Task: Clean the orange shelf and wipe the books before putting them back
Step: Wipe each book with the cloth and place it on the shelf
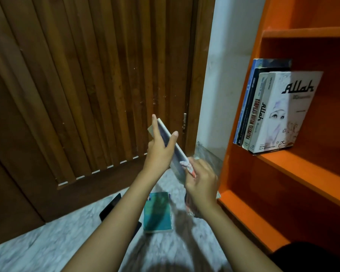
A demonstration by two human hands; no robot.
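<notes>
Teal book (157, 211) is laid flat on the marbled floor (67, 242), between the forearms. Above it, a thin book (170, 142) is held tilted, clamped between thumb and fingers of the left hand (159, 152). Its lower end is met by the right hand (201, 179), curled round a blurred white-pink cloth (186, 165). Hands are kept close together. Four books (279, 114) are stood upright on the orange shelf (283, 160) at right. Wooden door (86, 75) is seen behind.

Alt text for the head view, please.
The left hand holds a thin book tilted up; the right hand presses a small cloth to its lower end. Books stand on the orange shelf, a teal book lies on the floor.
</notes>
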